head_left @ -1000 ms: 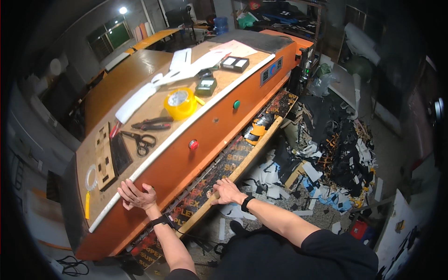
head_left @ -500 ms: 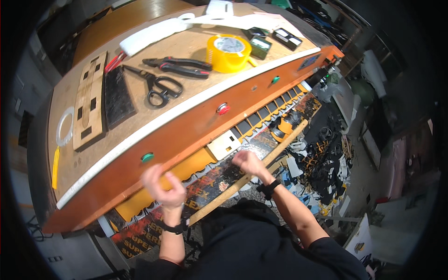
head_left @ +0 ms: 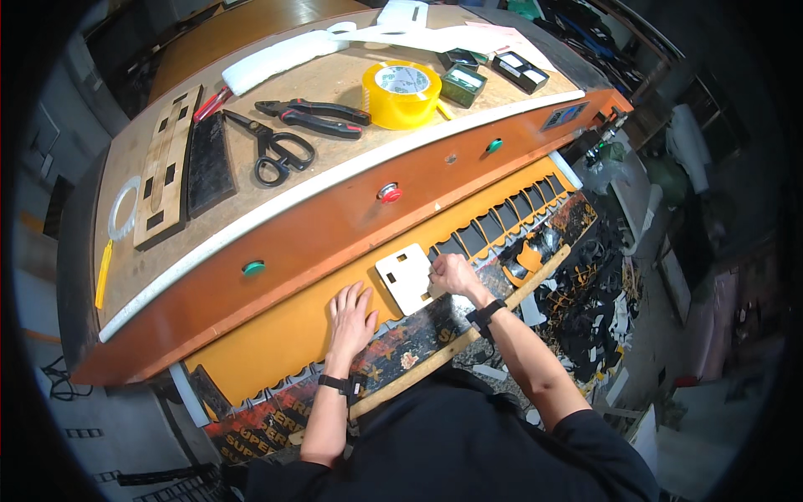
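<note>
A mustard-yellow sheet extends from under the orange front of the machine, its near edge cut in scallops. My left hand lies on it with fingers spread, just left of a cream plate with small rectangular slots. The plate rests on the sheet and reaches its near edge. At the plate's right edge my right hand is closed, fingertips curled against or just over it. Whatever those fingers grip is hidden. Right of this hand, a row of black panels shows between yellow strips.
On the worktop lie scissors, pliers, a yellow tape roll and a slotted wooden board. A red button sticks out of the machine front. A wooden bar runs before me; scraps heap at right.
More of the yellow sheet shows from under the machine, and the cream plate is more fully exposed. My left hand has come down flat onto the sheet. My right hand has shifted slightly rightward, beside the plate.
</note>
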The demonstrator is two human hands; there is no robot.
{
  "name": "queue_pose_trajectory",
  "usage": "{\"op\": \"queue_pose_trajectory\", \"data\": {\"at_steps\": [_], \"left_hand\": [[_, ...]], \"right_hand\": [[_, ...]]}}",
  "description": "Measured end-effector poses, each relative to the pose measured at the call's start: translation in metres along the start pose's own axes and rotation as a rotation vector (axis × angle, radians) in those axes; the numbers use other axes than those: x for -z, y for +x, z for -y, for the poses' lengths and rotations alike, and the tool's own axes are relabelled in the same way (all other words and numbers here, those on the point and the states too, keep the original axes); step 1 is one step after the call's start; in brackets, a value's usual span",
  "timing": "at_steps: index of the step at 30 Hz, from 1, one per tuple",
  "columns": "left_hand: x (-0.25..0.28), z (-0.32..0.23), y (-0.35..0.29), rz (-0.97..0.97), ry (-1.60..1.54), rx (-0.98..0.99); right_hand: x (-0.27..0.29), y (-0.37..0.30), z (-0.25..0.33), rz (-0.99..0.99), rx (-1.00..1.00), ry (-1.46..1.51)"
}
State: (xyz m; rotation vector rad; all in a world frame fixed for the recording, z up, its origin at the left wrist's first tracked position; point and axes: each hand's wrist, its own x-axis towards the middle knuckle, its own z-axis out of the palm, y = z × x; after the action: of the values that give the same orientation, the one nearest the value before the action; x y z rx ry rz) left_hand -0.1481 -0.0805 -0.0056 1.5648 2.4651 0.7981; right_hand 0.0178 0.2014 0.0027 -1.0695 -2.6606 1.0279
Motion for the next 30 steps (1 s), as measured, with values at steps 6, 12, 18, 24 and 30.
{"op": "queue_pose_trajectory", "data": {"at_steps": [6,12,18,24,30], "left_hand": [[-0.011,-0.022,-0.024,-0.004,-0.024,0.008],[-0.028,-0.025,-0.051,-0.289,-0.564,0.194],[-0.035,-0.021,-0.059,-0.359,-0.587,0.19],[-0.035,-0.031,-0.049,-0.29,-0.354,0.162],[-0.03,-0.033,-0.039,-0.242,-0.315,0.176]], "right_hand": [[0.019,-0.029,-0.056,0.196,-0.19,0.635],[0.023,-0.081,0.018,0.014,-0.045,0.302],[-0.038,-0.091,0.048,-0.051,0.164,0.031],[-0.037,-0.089,0.037,0.031,0.111,0.093],[0.012,-0.063,0.033,-0.092,-0.236,0.035]]}}
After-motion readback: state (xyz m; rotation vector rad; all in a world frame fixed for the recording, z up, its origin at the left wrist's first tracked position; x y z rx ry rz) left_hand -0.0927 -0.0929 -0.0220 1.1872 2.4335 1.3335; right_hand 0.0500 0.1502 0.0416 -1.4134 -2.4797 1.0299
